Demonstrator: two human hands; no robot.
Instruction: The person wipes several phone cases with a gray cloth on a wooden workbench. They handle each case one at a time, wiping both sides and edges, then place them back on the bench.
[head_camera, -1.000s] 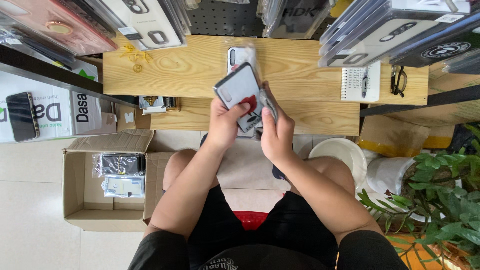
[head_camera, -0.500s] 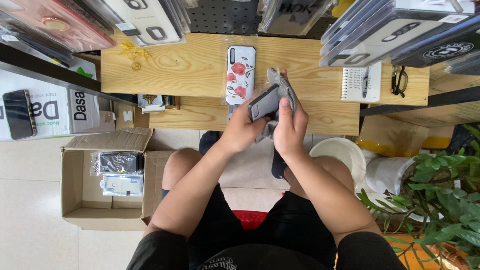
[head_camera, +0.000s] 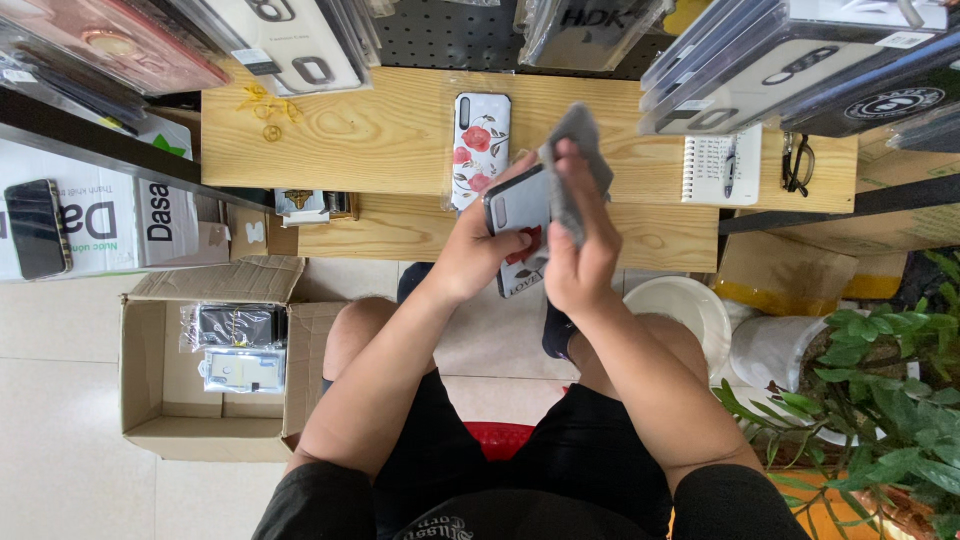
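Hands: two, both raised over the wooden counter (head_camera: 380, 140). Left hand (head_camera: 478, 252) has its grip closed on one dark phone (head_camera: 515, 205); right hand (head_camera: 578, 255) has its grip closed on one grey cloth (head_camera: 578, 135), pressed against the phone. One floral phone case (head_camera: 480, 145) lies flat on the counter, just left of the phone. One open cardboard box (head_camera: 150, 400) sits on the floor.

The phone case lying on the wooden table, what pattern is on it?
White phone case with red roses and green leaves, seen in the head view.

Bright, even daylight; sharp, soft shadows
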